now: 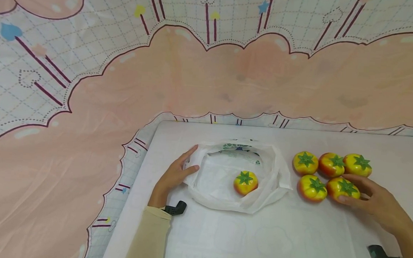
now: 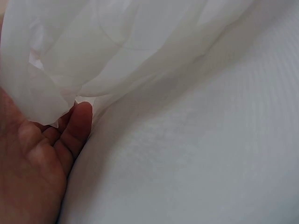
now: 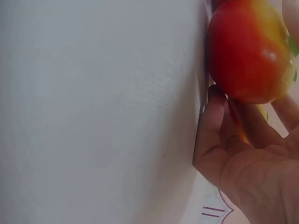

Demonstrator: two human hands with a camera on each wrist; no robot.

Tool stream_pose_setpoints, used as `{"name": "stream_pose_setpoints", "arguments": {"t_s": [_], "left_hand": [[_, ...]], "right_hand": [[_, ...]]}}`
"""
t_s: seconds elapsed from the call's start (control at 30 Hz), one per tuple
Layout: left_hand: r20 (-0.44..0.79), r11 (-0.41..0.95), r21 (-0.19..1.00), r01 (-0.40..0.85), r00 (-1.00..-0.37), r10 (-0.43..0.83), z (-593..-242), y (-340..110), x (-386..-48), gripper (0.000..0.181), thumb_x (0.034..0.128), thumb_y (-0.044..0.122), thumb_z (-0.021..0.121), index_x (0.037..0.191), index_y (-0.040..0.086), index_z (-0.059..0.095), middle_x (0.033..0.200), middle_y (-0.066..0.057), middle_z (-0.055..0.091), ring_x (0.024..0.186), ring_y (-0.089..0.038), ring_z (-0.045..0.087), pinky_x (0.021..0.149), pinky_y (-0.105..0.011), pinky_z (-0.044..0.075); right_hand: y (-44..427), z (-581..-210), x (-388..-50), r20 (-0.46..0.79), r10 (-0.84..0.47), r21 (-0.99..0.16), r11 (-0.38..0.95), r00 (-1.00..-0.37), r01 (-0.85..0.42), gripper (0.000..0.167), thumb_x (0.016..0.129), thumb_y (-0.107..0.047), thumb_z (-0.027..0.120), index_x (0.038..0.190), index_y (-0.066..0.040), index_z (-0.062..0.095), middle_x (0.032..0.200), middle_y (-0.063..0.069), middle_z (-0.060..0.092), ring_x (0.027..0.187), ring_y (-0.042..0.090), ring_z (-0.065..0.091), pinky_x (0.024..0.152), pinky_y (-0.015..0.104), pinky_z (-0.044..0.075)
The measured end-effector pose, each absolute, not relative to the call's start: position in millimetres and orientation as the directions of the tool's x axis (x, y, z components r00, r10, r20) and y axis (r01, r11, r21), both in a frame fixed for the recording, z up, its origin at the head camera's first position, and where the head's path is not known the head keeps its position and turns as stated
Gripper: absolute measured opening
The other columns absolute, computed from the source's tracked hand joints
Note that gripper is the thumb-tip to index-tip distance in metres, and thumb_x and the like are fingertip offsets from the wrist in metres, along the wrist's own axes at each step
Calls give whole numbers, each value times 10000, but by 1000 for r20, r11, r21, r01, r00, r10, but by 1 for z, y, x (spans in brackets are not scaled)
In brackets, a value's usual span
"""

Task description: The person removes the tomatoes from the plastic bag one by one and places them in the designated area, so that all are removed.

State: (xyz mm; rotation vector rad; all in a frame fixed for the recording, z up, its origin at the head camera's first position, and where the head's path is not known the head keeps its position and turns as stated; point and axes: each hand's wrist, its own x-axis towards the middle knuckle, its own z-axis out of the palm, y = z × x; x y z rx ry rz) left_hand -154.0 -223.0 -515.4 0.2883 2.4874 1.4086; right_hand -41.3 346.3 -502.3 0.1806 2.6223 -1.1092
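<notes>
A white plastic bag (image 1: 278,169) lies on the table with its mouth spread wide. Inside it sits one yellow-red toy tomato (image 1: 246,182) with a green star-shaped top. My left hand (image 1: 173,174) holds the bag's left rim, thumb over the edge; in the left wrist view, thin white plastic (image 2: 107,60) covers part of its fingers. To the right of the bag, my right hand (image 1: 383,203) grips the front right tomato (image 1: 343,188) of a group, thumb in front and fingers behind. That tomato's red side (image 3: 247,51) shows in the right wrist view.
Several more toy tomatoes stand close together: one front left (image 1: 312,188), and a back row with a left one (image 1: 305,163), a middle one (image 1: 331,165) and a right one (image 1: 357,164). The white table (image 1: 249,242) ends before a patterned pink cloth (image 1: 230,83).
</notes>
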Motion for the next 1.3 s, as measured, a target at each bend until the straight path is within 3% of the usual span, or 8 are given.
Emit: {"name": "stream_pose_setpoints", "arguments": {"t_s": [0.4,0.53,0.63,0.7,0.8,0.9,1.13,1.3], "left_hand": [[-130,500,865,43,-943,307,-516,-223,-154,707,970,369,689,1571,471,329,1695,85,247,1595,-250,161,1275,-592,129],[-127,499,865,47,-942,310,-517,-223,-155,710,972,374,686,1573,472,322,1697,87,242,1596,-254,155,1273,-598,126],[-123,493,868,50,-942,311,-517,-224,-155,710,972,364,689,1574,464,326,1696,86,245,1595,-251,159,1275,-590,131],[-119,484,873,51,-942,314,-516,-224,-154,712,971,351,693,1577,448,332,1695,80,249,1594,-249,164,1278,-580,134],[-119,476,878,47,-942,313,-515,-224,-154,714,968,341,699,1579,433,341,1693,75,254,1592,-243,168,1282,-564,136],[-124,476,878,40,-943,308,-514,-224,-154,713,964,342,705,1574,437,348,1690,84,259,1591,-229,170,1287,-549,135],[-114,476,878,52,-943,313,-513,-223,-154,716,964,355,702,1578,435,342,1693,69,256,1592,-249,165,1283,-561,131],[-113,471,881,49,-944,311,-515,-224,-154,714,962,349,706,1572,442,349,1691,75,260,1590,-242,171,1284,-557,134]], "right_hand": [[347,-500,-41,-287,-32,-728,657,-957,196,852,961,-417,701,1567,21,292,1570,340,296,1360,588,273,995,803,318],[346,-500,-39,-231,-30,-739,655,-972,156,787,950,-387,725,1538,-9,363,1440,89,488,1242,70,457,957,758,390],[345,-497,-39,-192,-16,-730,670,-981,132,753,934,-382,745,1513,-34,411,1354,-51,513,1022,-179,338,926,718,429],[345,-494,-40,-174,-6,-717,686,-985,122,744,925,-394,752,1501,-50,431,1349,-46,520,1017,-186,337,943,619,491],[344,-489,-42,-147,1,-707,700,-989,105,730,915,-397,762,1487,-63,455,1377,46,533,1023,-182,353,892,255,552],[342,-483,-43,-101,6,-703,707,-995,76,699,908,-380,774,1459,-60,486,1325,-33,539,1029,-214,344,707,-11,400],[330,-469,-45,-32,35,-696,716,-999,48,675,902,-356,787,1438,-50,514,1387,217,531,1052,-121,430,702,-44,363],[319,-460,-47,2,30,-717,697,-1000,19,658,885,-319,808,1433,-77,538,1420,237,502,1057,-141,453,729,-44,373]]}}
